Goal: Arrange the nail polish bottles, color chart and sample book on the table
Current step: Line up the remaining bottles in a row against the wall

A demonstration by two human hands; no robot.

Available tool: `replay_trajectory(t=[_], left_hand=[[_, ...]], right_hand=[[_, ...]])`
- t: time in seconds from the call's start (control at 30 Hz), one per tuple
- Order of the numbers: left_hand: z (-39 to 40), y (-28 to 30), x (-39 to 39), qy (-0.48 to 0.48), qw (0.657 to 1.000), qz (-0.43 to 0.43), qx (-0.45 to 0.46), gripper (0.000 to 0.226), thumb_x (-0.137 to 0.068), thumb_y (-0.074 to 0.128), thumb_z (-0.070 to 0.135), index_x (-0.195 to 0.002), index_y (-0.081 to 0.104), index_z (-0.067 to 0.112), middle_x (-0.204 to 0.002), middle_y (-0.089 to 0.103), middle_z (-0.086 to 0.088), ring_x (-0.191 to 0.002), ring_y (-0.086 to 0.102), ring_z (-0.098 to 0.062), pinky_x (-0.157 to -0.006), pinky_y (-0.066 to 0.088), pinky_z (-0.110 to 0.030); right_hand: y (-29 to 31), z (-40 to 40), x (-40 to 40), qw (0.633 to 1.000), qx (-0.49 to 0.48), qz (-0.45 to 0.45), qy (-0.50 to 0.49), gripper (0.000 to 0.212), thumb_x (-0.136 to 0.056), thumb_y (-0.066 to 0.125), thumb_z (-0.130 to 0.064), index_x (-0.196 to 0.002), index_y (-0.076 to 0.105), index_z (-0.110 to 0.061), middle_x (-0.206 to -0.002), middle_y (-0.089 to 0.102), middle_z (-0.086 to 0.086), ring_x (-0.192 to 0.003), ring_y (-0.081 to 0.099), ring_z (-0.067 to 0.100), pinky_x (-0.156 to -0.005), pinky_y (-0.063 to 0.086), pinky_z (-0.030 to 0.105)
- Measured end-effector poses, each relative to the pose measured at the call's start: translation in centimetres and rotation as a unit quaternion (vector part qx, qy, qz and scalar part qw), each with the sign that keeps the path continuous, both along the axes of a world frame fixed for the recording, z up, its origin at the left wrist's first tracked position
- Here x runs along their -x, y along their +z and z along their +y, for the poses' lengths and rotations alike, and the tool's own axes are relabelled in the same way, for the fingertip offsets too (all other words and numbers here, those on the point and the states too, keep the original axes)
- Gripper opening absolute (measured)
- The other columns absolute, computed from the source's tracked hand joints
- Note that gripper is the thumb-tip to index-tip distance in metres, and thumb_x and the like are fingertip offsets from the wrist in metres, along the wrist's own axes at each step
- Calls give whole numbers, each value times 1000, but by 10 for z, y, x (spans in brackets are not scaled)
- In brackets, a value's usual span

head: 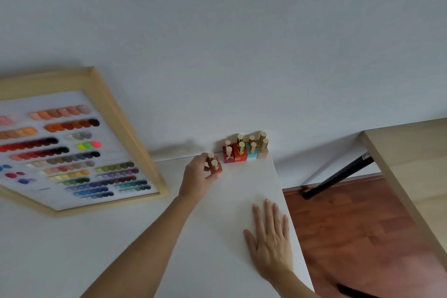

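Left hand: my left hand (pixel 198 178) is closed around two dark red bottles (pixel 214 166) with gold caps, fingers wrapped on their far side, thumb nearest me.
Right hand: my right hand (pixel 271 237) lies flat and open on the table (pixel 121 249), near its right edge, holding nothing.
Bottles: the pair in my grip stands just left of the cluster (pixel 245 149) at the table's back right corner, against the wall (pixel 217 31); a small gap shows between them.
Chart: the color chart (pixel 72 143) in its wooden frame leans at the left, well apart from the bottles.
Sample book: I cannot see it here.
Step, as I judge it: sliding this pair in to join the row.
How to do it well: keep both bottles upright and pressed together, push low on their bases instead of the caps, and bring them flush with the nearest red bottle without bumping it.
Risk: the tall caps make them top-heavy; a nudge could topple the cluster or push the end bottle off the corner.
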State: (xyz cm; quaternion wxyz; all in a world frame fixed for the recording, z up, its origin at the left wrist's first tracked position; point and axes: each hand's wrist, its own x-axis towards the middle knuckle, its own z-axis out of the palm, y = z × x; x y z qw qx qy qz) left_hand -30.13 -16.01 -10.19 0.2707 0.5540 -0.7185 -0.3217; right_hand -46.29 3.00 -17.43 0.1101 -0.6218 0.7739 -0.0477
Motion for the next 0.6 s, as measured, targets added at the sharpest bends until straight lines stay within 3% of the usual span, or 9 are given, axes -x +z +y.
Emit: replay_trajectory(t=[0.2,0.6], left_hand=[[-28,-22,7,-21,1000,-5,-6,38,-68,81,9,-99,60,11,-96,63,-8,-87,65,-23,-79,57,-44],[-29,-32,23,57,998,33,24,36,-67,82,8,-97,62,7,-91,72,-10,-81,70,-23,-78,58,-45]], right_hand=[[-2,-2,1,1000,-12,-3,3,65,-94,23,-54,-150,11,-22,-158,11,12,-146,5,28,-116,4,47],[0,-2,1,1000,-23,5,-3,65,-94,21,-55,-150,8,-23,-159,8,11,-147,3,28,-115,8,49]])
